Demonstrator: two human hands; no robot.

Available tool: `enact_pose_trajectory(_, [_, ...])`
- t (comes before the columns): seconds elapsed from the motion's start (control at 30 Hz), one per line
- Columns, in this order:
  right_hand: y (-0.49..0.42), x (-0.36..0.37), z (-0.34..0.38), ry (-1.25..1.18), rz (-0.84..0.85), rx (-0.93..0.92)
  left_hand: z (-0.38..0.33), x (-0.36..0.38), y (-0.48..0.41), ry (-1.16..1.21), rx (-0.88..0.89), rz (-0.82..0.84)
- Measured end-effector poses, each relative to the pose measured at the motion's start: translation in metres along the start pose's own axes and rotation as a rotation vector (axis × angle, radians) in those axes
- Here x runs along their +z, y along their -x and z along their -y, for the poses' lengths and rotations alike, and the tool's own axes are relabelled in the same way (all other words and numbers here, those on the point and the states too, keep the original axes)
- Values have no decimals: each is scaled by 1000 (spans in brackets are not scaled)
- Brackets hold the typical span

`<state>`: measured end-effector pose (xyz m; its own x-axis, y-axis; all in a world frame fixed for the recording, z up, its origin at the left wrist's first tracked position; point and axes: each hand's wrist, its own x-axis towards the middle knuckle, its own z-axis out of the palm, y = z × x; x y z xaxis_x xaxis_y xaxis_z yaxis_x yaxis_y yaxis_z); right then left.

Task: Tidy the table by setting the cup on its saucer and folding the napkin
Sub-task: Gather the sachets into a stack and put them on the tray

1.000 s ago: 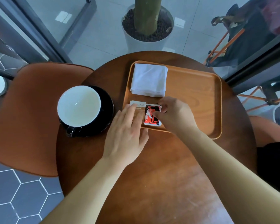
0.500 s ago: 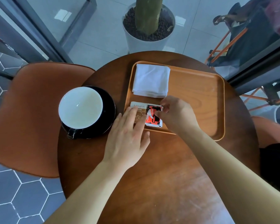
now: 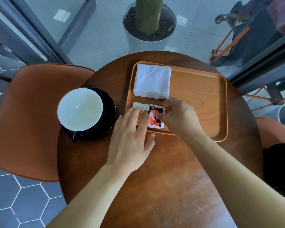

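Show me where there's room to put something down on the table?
The tray is bare on its right half, from the napkin across to its right rim. Its left side is crowded with napkin, packets, left hand and right hand. The cup and saucer fill the left of the table.

I see a cup (image 3: 80,109), white inside and black outside, and a black saucer (image 3: 109,112). The napkin (image 3: 152,81) is white, the tray (image 3: 204,96) orange-brown with wood grain, the desk (image 3: 163,186) darker reddish-brown. There is a beige packet (image 3: 141,107) and a red packet (image 3: 152,122) marked black and white.
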<state>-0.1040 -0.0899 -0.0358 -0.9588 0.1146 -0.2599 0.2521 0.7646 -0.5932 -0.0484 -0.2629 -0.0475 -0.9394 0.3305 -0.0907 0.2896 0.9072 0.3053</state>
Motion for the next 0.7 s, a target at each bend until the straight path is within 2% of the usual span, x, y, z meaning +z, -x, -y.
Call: enact_pose_trajectory(0.7, [-1,3,-4,-6,-34,-12,2,4,-1,-8,3,-30])
